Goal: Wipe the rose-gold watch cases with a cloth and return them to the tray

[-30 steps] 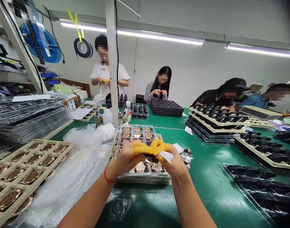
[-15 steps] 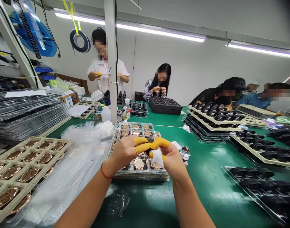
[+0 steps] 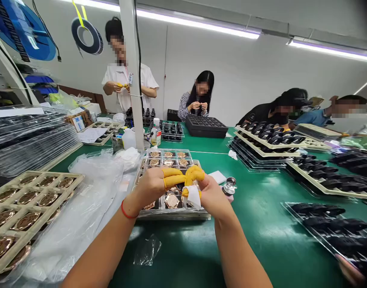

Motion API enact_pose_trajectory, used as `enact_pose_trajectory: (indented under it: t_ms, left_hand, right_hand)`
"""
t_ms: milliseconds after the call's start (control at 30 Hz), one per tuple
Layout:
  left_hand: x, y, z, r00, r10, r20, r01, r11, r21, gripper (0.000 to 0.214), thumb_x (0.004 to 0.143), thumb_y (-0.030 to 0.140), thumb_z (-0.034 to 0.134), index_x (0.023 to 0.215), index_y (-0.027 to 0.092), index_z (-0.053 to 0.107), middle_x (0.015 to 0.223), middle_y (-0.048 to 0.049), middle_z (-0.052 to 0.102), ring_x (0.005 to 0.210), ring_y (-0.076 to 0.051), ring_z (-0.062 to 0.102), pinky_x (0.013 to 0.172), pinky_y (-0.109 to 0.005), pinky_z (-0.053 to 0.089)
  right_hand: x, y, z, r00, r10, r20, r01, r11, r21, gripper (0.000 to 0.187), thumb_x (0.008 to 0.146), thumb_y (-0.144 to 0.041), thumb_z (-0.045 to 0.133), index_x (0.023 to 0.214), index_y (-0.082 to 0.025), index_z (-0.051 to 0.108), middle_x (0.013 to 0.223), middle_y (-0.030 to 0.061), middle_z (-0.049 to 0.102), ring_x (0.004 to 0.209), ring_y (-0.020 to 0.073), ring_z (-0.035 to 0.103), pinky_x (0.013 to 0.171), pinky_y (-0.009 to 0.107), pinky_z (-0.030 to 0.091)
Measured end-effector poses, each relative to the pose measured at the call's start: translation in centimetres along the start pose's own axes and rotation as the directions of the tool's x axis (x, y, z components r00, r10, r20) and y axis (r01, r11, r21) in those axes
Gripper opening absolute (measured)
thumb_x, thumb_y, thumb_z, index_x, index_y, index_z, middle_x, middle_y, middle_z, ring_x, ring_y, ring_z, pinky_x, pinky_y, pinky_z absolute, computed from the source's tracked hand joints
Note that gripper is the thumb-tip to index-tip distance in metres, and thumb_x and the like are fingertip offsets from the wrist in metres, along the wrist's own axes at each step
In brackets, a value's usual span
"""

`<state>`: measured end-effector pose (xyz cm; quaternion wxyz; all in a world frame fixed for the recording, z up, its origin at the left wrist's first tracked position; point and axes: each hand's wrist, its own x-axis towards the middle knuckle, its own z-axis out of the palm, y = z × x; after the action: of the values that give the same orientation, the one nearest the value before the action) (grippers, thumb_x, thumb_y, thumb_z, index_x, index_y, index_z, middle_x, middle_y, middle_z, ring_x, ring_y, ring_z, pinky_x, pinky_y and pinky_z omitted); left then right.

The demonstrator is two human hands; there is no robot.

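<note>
Film, a crumpled clear scrap (image 3: 147, 250), lies nearest us on the green table (image 3: 261, 240), below our left wrist. Just beyond it our hands are together. The left hand (image 3: 153, 186) and the right hand (image 3: 211, 196) meet at the fingertips, which wear yellow finger cots (image 3: 173, 180). The right hand is closed on a white wipe (image 3: 193, 197) that hangs folded under its thumb. The left is pinched tight against it, and whatever small piece sits between them is hidden by the fingers, so we cannot tell what it is. Directly beneath both hands lies a clear tray (image 3: 171, 216) of rose-gold round pieces (image 3: 171, 201); whether the hands rest on it we cannot tell. Every pocket that shows is filled, so we judge the wiping to go one piece at a time, yet nothing marks which pieces are done and which are left. Left of the left hand spread a plastic bag (image 3: 90, 208) and a beige tray (image 3: 55, 174) holding more such pieces. Just right of the right hand stand a small metal-capped bottle (image 3: 229, 186) and a white pad (image 3: 217, 177). Further right, dark straps (image 3: 318, 210) lie in trays. Past the hands rises a white post (image 3: 131, 80), and beyond it co-workers line the table, one standing in a white coat (image 3: 123, 80) and one seated in striped sleeves (image 3: 185, 110).
</note>
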<state>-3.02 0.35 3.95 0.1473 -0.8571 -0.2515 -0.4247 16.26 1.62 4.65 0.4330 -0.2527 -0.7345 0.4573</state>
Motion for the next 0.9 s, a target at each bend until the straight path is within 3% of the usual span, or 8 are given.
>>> enact_pose_trajectory:
  t_ms: [100,200,367,433,533,633,767,900]
  left_hand:
    - [-0.1,-0.1,0.2,0.999,-0.008,0.038,0.005,0.997,0.075,0.023,0.093,0.017,0.048,0.109,0.020,0.064,0.100,-0.0106,0.071,0.086,-0.020,0.067,0.070,-0.031,0.055]
    - [-0.2,-0.5,0.4,0.999,-0.040,-0.024,0.038,0.998,-0.057,0.023,0.093,0.019,0.049,0.109,0.018,0.064,0.098,-0.0109,0.071,0.089,-0.019,0.068,0.073,-0.030,0.056]
    - [-0.3,-0.2,1.7,0.977,-0.159,-0.139,0.094,0.918,-0.386,0.020,0.091,0.019,0.053,0.103,0.020,0.068,0.092,-0.0084,0.073,0.084,-0.017,0.068,0.074,-0.026,0.055]
    - [-0.3,0.4,2.4,0.933,-0.329,-0.146,0.212,0.830,-0.516,0.015,0.088,0.024,0.058,0.093,0.019,0.071,0.076,-0.0054,0.072,0.070,-0.016,0.068,0.066,-0.026,0.055]
    - [-0.2,1.5,3.5,0.765,-0.640,-0.076,0.417,0.581,-0.698,0.017,0.083,0.033,0.065,0.081,0.017,0.070,0.061,-0.0012,0.066,0.050,-0.012,0.060,0.051,-0.022,0.051]
    - [0.2,2.5,4.3,0.650,-0.758,0.043,0.462,0.350,-0.815,0.033,0.080,0.049,0.065,0.083,0.016,0.068,0.062,-0.0002,0.063,0.040,-0.009,0.051,0.040,-0.021,0.045]
    - [0.6,3.5,4.7,0.587,-0.801,0.117,0.534,0.273,-0.800,0.040,0.082,0.056,0.057,0.090,0.018,0.064,0.071,-0.0020,0.063,0.048,-0.010,0.052,0.045,-0.022,0.045]
    - [0.8,3.7,4.5,0.618,-0.773,0.145,0.570,0.313,-0.759,0.037,0.081,0.055,0.060,0.084,0.018,0.063,0.073,-0.0019,0.060,0.059,-0.011,0.050,0.055,-0.022,0.043]
  right_hand:
    - [0.1,0.0,0.2,0.998,-0.001,-0.068,-0.003,0.998,-0.065,0.015,0.068,-0.019,0.073,0.069,-0.022,0.059,0.087,0.0009,0.056,0.089,0.0195,0.051,0.085,0.035,0.041]
    - [0.3,-0.2,0.4,0.998,-0.028,-0.058,0.025,0.998,-0.052,0.013,0.066,-0.020,0.075,0.072,-0.023,0.063,0.088,0.0008,0.055,0.087,0.0186,0.051,0.084,0.035,0.042]
    - [0.8,-0.4,0.2,1.000,0.002,0.024,-0.010,0.936,0.353,0.014,0.061,-0.031,0.081,0.065,-0.023,0.070,0.078,0.0013,0.060,0.081,0.0185,0.057,0.076,0.034,0.049]
    - [0.9,-0.4,0.2,0.998,0.056,0.030,-0.064,0.889,0.454,0.019,0.057,-0.036,0.083,0.063,-0.024,0.072,0.073,0.0014,0.061,0.079,0.0195,0.060,0.071,0.034,0.051]
    - [1.0,-0.3,0.7,0.994,0.108,-0.026,-0.081,0.864,0.496,0.022,0.057,-0.040,0.083,0.072,-0.027,0.075,0.072,0.0010,0.064,0.079,0.0198,0.061,0.069,0.034,0.053]
    - [1.0,-0.1,1.2,0.987,0.103,-0.124,-0.034,0.883,0.468,0.018,0.063,-0.037,0.081,0.079,-0.029,0.076,0.077,0.0006,0.066,0.077,0.0181,0.062,0.068,0.032,0.052]
    - [0.9,0.2,1.3,0.979,0.091,-0.182,-0.001,0.898,0.440,0.015,0.066,-0.035,0.078,0.079,-0.028,0.075,0.080,0.0016,0.067,0.078,0.0196,0.063,0.068,0.032,0.052]
    - [0.7,0.2,1.1,0.969,0.080,-0.233,0.017,0.921,0.390,0.020,0.060,-0.026,0.082,0.078,-0.025,0.073,0.080,0.0012,0.068,0.078,0.0193,0.063,0.070,0.032,0.052]
